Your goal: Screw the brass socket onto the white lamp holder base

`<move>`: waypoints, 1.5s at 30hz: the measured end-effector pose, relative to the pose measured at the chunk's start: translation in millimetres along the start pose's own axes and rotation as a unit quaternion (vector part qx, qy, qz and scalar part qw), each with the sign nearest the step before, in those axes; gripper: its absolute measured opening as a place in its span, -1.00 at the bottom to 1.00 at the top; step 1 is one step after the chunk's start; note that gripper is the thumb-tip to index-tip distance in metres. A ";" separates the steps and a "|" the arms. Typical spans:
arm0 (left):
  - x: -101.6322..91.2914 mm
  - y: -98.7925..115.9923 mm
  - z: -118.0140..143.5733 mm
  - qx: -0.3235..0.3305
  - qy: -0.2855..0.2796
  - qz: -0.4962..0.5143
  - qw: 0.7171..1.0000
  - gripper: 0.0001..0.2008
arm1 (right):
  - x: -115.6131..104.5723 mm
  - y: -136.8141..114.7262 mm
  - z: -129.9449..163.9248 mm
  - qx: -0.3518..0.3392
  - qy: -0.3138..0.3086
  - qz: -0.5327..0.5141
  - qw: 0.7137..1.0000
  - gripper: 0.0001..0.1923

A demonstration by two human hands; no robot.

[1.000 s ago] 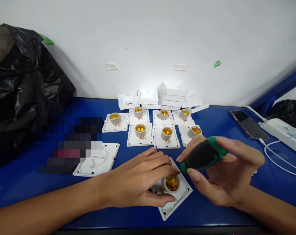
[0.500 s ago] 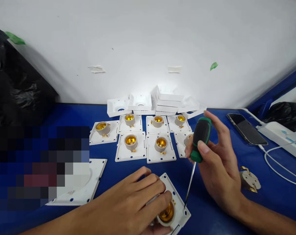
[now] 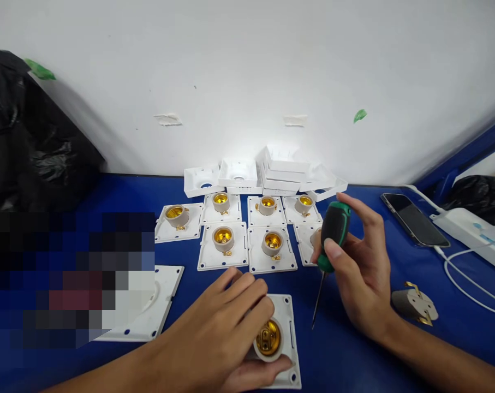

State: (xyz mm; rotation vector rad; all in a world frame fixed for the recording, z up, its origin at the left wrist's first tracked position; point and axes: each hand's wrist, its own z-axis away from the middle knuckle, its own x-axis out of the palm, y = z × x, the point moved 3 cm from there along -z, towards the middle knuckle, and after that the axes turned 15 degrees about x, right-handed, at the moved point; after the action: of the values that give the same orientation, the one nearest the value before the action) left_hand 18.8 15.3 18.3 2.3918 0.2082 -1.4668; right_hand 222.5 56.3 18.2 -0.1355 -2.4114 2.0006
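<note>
At lower centre, the left hand (image 3: 214, 338) wraps its fingers around a lamp socket plate (image 3: 286, 341) on the blue surface (image 3: 345, 360). Just right, the right hand (image 3: 359, 273) grips a screwdriver (image 3: 331, 240), shaft near upright, tip hanging beside the plate's right edge.

left hand (image 3: 218, 333) grips lamp socket plate (image 3: 282, 341) on blue table (image 3: 345, 360) | right hand (image 3: 359, 273) holds screwdriver (image 3: 331, 237) upright, tip clear of plate
</note>
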 end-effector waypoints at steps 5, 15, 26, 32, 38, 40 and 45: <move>3.1 -3.4 0.1 0.008 0.019 -0.012 1.000 -0.65 | 1.7 2.4 -3.1 -0.019 -0.015 0.002 1.000 -0.48; 6.1 -1.6 -5.2 0.081 -0.046 -0.096 0.991 -0.59 | 13.3 5.5 -1.8 -0.038 -0.079 0.032 0.996 -0.48; -45.8 -34.9 41.8 -0.056 -0.019 -0.029 0.998 -0.76 | 11.8 10.6 -6.5 -0.026 -0.082 0.006 0.996 -0.48; -36.5 -13.8 56.1 -0.170 0.040 0.048 0.983 -0.78 | 18.4 12.7 -4.9 -0.019 -0.100 -0.004 0.995 -0.48; -4.8 14.2 26.4 -0.141 0.007 0.081 0.987 -0.38 | 17.5 15.7 -7.8 -0.018 -0.096 -0.009 0.995 -0.48; 2.1 15.4 16.1 -0.136 0.005 0.088 0.987 -0.47 | 16.6 15.7 -8.4 -0.020 -0.092 -0.010 0.996 -0.48; 11.5 15.1 -1.5 -0.128 0.032 0.124 0.984 -0.86 | 12.8 10.6 -9.8 -0.029 -0.073 -0.009 0.997 -0.49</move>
State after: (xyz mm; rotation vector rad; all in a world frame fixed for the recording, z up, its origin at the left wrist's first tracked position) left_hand 29.8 1.2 11.8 2.1697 0.1020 -1.1770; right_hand 211.1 68.8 8.9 0.0335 -2.5478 1.9996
